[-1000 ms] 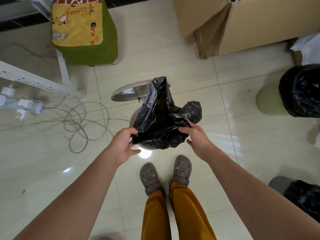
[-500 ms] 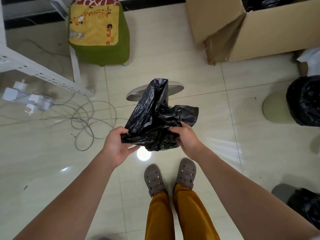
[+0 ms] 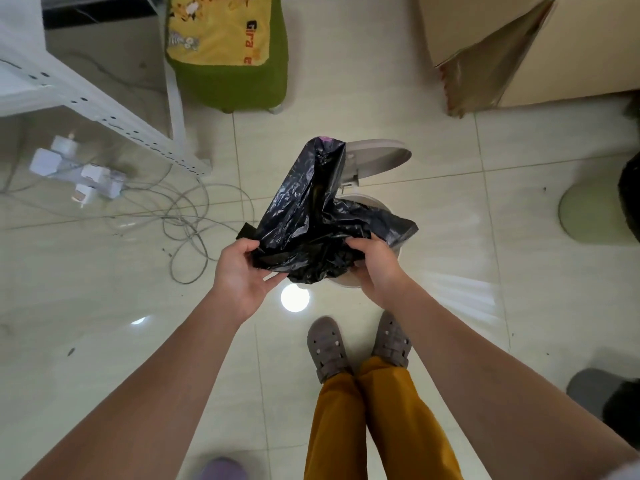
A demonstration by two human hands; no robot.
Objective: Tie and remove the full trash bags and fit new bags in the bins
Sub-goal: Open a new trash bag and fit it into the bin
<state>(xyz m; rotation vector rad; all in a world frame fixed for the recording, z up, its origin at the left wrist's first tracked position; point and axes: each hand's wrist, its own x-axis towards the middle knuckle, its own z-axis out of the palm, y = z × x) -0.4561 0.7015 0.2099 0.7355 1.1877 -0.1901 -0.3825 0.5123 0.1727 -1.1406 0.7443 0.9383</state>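
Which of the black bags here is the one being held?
The crumpled black plastic bag in the middle, gripped by both hands over the white bin. The other black bags sit at the right edge.

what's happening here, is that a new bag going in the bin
It looks that way. A person stands over a small white bin with its lid flipped open, holding a crumpled black trash bag above it. The left hand grips one edge and the right hand grips the other, as if working the mouth open. The bag hangs slack and is not yet fitted over the rim. Another bin with a black bag sits at the right edge.
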